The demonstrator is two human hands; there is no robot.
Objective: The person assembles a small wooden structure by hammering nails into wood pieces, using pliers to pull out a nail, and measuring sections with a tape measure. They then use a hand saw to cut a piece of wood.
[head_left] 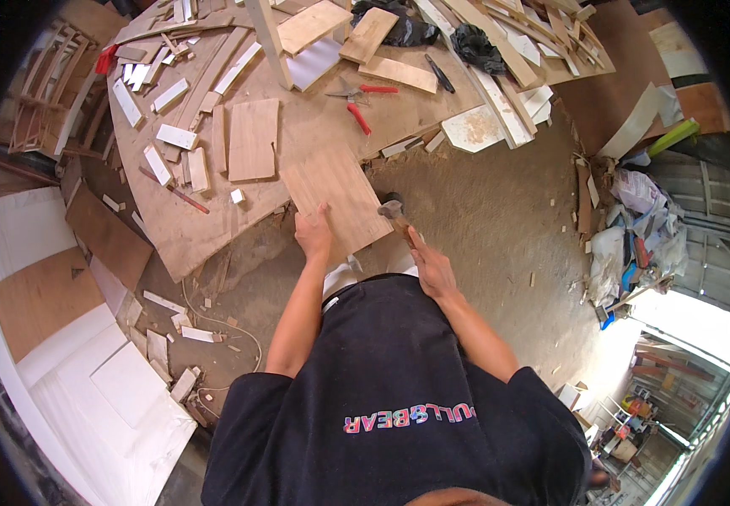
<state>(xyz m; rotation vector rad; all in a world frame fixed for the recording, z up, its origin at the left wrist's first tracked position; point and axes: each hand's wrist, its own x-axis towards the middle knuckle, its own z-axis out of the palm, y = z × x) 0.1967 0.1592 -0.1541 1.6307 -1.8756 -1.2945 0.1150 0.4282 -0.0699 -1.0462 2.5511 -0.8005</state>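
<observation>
A flat rectangular wooden board (340,190) juts over the near edge of the workbench (179,244). My left hand (313,234) grips the board's near left side, its fingers partly hidden. In my right hand (434,268) is a hammer (392,210), held by its wooden handle. The hammer's head is at the board's right edge; whether they touch, I cannot tell. Beyond the board lie red-handled pliers (358,108), spread apart. Another wooden board (254,139) lies flat to the left of the one I hold.
Small white-faced wood blocks (177,136) and offcuts lie across the bench's left side. A dark slim tool (440,74) and a black plastic bag (475,49) are at the back. White panels (87,371) stand at left; scraps and a cable (251,337) litter the floor.
</observation>
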